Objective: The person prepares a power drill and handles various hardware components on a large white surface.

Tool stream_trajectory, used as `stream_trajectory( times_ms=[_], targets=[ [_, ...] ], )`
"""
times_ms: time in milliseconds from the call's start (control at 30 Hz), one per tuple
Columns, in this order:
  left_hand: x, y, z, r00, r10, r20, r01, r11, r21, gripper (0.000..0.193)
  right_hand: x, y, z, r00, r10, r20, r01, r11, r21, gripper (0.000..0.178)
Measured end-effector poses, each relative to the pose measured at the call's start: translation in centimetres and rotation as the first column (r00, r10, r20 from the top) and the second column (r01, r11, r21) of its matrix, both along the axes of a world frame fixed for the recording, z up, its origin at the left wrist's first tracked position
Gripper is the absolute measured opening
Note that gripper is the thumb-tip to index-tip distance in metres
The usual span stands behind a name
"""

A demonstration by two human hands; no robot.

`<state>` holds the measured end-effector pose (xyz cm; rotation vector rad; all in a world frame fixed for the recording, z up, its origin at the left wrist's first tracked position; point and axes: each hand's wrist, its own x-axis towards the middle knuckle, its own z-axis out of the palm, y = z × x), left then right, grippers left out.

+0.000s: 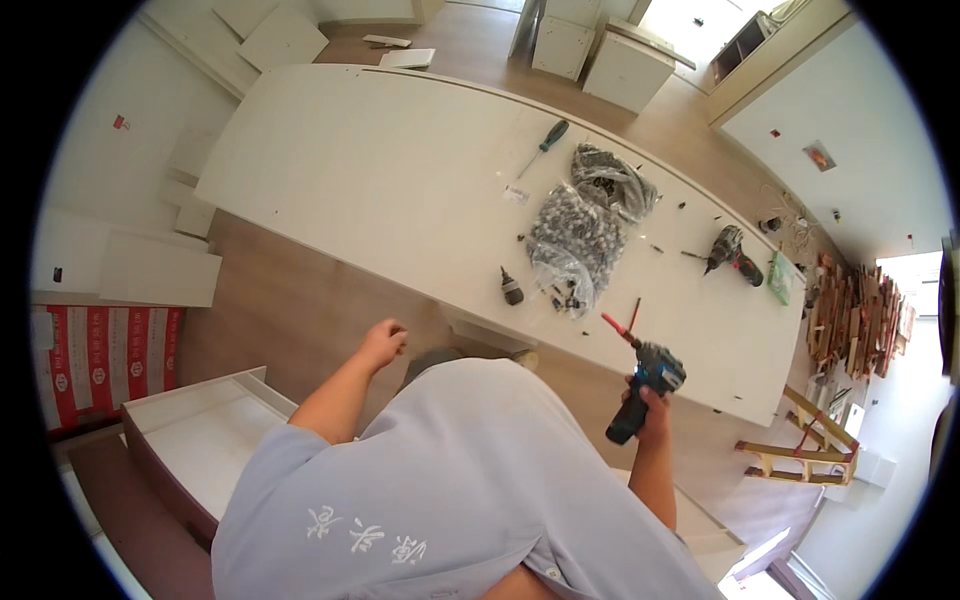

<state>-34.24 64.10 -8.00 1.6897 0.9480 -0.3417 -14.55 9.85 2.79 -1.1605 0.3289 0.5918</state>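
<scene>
While the right hand [654,408] held a cordless drill [656,368] in a closed grip at the near edge of the long white panel [340,165], the left hand [380,345], partly open with fingers loosely curled and apparently empty, hung short of that panel. Upon the panel lay clear bags of fittings [578,232], a screwdriver [555,136] and a second drill [727,248].

From where I stand: wood-toned floor [270,290] throughout, pale wall [880,130] at two o'clock. White cabinet [628,75] at one, strong glare [690,30] just beyond. Stacked timber strips [855,315] at three; yellow stepladder [830,424] at four. Brown-edged white furniture box [200,430] at eight, red-and-white cartons [115,355] near nine. Daylight bright, mostly from the right-hand side.
</scene>
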Motion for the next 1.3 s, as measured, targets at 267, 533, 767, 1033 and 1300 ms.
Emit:
stream_trajectory(
  times_ms=[267, 533, 767, 1033, 1300],
  targets=[
    [10.2, 4.6, -0.6, 0.965, -0.135, 0.225, 0.096, 0.98, 0.176, 0.027, -1.9, 6.1, 1.0, 1.0, -0.003, 0.005, 0.003, 1.0, -0.019, 0.048],
    [17.8, 11.9, -4.8, 0.851, -0.411, 0.327, 0.296, 0.89, 0.348, 0.045, -13.3, 11.9, 3.6, 0.905, -0.422, -0.056, 0.419, 0.906, -0.062, 0.043],
    [18.6, 8.0, -0.8, 0.669, -0.584, 0.46, 0.201, 0.737, 0.645, 0.045, -19.1, 13.5, 4.0, 0.872, -0.487, -0.052, 0.479, 0.871, -0.112, 0.043],
    [19.8, -10.9, 6.0, 0.171, -0.806, 0.566, 0.714, 0.498, 0.493, 0.023, -19.4, 7.0, 3.9, 0.85, -0.523, -0.063, 0.511, 0.847, -0.149, 0.042],
    [25.2, -21.1, 1.1, 0.415, -0.898, 0.15, 0.651, 0.408, 0.641, 0.034, -18.9, -3.3, 2.6, 0.844, -0.519, -0.137, 0.484, 0.846, -0.223, 0.045]
  ],
)
